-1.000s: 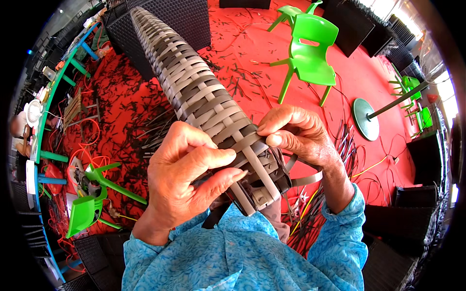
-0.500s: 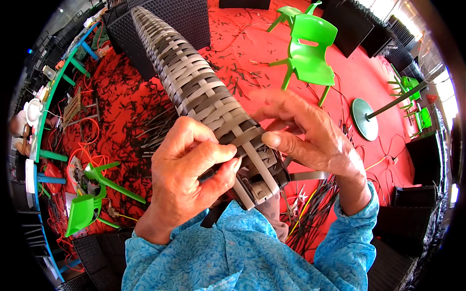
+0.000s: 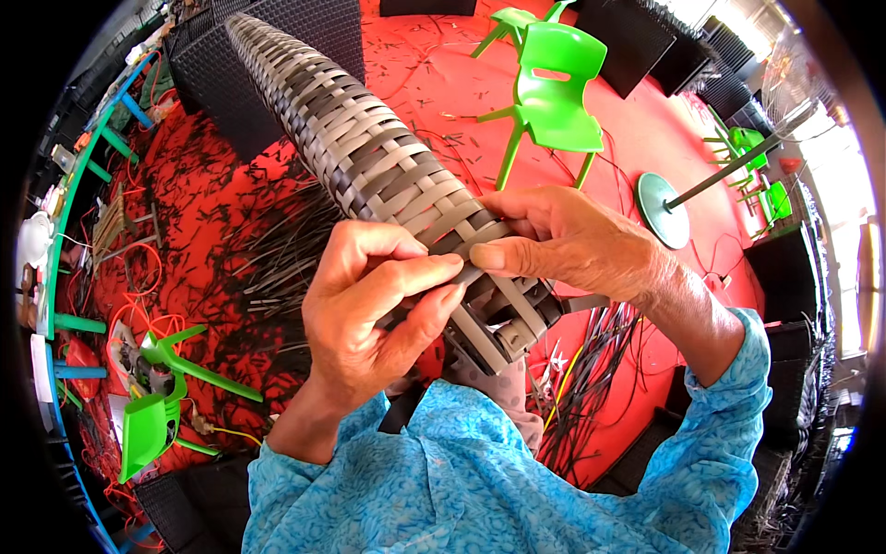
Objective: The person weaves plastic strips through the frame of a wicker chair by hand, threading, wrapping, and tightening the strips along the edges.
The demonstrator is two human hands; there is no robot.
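A long grey and brown woven wicker piece (image 3: 392, 162) runs from the upper left down to my lap, with its near end of unwoven strips and bare frame (image 3: 519, 337) facing me. My left hand (image 3: 355, 309) pinches a flat weaving strip (image 3: 472, 274) at the near part of the weave, thumb and forefinger pressed together. From the right, my right hand (image 3: 591, 245) lies over the piece, its thumb pressing the strip beside the left fingertips. Its other fingers curl over the far edge and are partly hidden. A loose strip end (image 3: 586, 302) sticks out at the right.
Past the piece stand a green plastic chair (image 3: 558, 92) and a round-based pole stand (image 3: 663, 210). Black wicker furniture (image 3: 268, 78) is behind. Cut strips (image 3: 595, 397) litter the red floor. A tipped green chair (image 3: 152, 425) lies left, near a long table (image 3: 88, 162).
My right hand, blurred and raised before, has come down onto the weave with its thumb on the strip. The left hand keeps its pinch. The whole view has shifted slightly.
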